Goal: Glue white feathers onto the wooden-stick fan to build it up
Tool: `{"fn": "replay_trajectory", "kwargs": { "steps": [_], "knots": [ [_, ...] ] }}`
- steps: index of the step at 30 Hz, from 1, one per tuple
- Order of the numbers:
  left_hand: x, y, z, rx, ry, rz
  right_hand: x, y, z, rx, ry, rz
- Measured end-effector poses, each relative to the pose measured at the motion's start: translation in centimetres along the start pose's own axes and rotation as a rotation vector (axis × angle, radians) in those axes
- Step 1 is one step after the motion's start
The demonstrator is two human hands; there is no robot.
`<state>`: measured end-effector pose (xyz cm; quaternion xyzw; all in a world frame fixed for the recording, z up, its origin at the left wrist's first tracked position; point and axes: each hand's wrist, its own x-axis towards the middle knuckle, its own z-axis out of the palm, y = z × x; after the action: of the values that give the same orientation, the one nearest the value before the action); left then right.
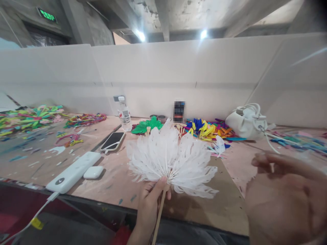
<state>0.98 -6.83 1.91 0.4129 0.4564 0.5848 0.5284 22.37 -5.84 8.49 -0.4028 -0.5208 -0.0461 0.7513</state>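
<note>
My left hand [151, 200] is closed round the thin wooden stick of a white feather fan [171, 159], thumb pressed at the point where the quills meet. The fan stands upright above the near edge of the wooden table [120, 183]. Close to the camera at the lower right, my right hand [283, 197] is raised and blurred, palm toward me, fingers loosely apart, holding nothing that I can see.
A white power bank [74, 172], an earbud case [93, 172] and a phone [112, 141] lie to the left. A water bottle [124, 114], green feathers [148, 125], coloured feathers [206, 129] and a white bag [246, 121] line the back. Coloured pieces [28, 117] cover the far left.
</note>
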Motion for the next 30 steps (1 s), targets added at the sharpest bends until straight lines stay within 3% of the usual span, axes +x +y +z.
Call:
{"fn": "replay_trajectory", "kwargs": {
  "steps": [4,10,14,17,20,23,27,30],
  "knots": [
    [-0.1,0.1,0.1,-0.056,0.023,-0.039,-1.7,0.5,0.5,0.241,0.165,0.094],
    [-0.1,0.4,0.4,-0.013,0.049,0.058,-4.8,1.6,1.3,0.233,0.33,0.192],
    [-0.3,0.6,0.5,0.02,0.091,0.087,-6.2,2.7,0.8,0.266,0.311,0.145],
    [-0.5,0.7,0.6,0.108,0.099,0.102,-6.8,2.1,0.3,0.067,0.187,0.02],
    [-0.7,0.8,0.7,0.169,0.098,0.104,-7.1,0.2,0.7,-0.07,-0.12,-0.089],
    [-0.7,0.4,0.6,0.15,0.106,0.064,-7.0,-2.0,2.2,-0.025,-0.384,-0.185],
    [-0.5,-0.8,0.0,0.127,0.136,0.016,-6.5,-3.8,4.6,0.026,-0.544,-0.16],
    [-0.3,-2.0,-0.2,0.137,0.219,0.066,-6.2,-4.0,6.0,0.029,-0.652,-0.097]
  ]
}}
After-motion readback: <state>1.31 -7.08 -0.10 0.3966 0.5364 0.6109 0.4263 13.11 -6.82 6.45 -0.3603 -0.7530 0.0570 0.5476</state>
